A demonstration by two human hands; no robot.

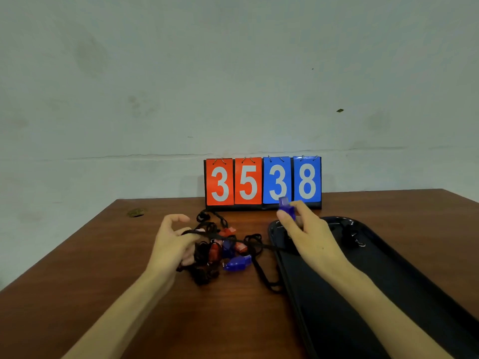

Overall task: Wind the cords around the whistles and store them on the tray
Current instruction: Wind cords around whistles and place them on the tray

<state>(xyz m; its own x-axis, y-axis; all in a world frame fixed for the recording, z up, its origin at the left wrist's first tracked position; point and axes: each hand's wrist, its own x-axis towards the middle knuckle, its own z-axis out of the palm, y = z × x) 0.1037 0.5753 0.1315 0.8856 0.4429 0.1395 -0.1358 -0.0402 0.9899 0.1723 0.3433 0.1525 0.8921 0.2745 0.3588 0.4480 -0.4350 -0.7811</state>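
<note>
Blue see-through plastic forms the whistle (287,209); it is judged light, hard and a little slick, best held by its body; its black cord (264,245) is judged soft, limp and easily tangled. The whistle is pinched between thumb and fingers of the right hand (308,237), raised over the far corner of the black tray (363,294); the cord runs leftward and is pinched by the left hand (172,242). Red and blue whistles lie in a pile (223,252) between the hands on the wooden table (77,294); a scoreboard (263,181) stands behind.
</note>
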